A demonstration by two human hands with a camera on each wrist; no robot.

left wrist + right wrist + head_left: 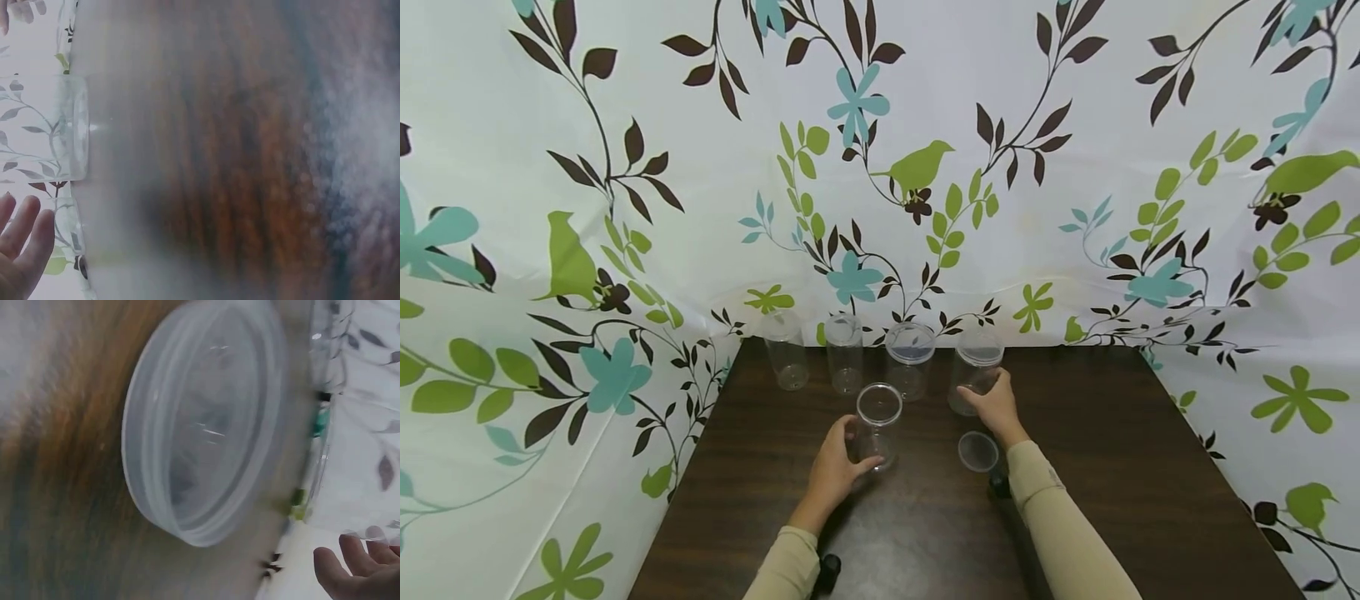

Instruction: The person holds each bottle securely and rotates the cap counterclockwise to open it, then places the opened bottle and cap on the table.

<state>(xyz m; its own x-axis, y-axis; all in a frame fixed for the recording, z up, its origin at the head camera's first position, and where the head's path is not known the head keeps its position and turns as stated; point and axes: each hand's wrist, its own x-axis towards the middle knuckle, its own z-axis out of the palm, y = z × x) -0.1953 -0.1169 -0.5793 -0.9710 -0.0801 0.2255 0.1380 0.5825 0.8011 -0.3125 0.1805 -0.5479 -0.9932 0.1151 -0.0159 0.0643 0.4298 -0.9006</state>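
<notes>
Near the table's middle, a lidless clear plastic jar (886, 443) stands between my left hand's (835, 467) thumb and fingers. In the left wrist view, those loosely spread fingers (31, 234) sit just beside the jar's wall (44, 128), with the thumb apart at the far side. My right hand (997, 408) holds a lidded clear jar (979, 354) at the right end of the back row, thumb on its left, fingers on its right. A round translucent lid (978, 452) lies just below that hand, its raised rim (147, 437) large in the right wrist view.
Several clear jars form a row along the back edge, such as the left one (786, 354), a narrow one (846, 354) and a wide one (910, 358). A patterned cloth (925, 250) hangs behind the dark wooden table (1120, 467).
</notes>
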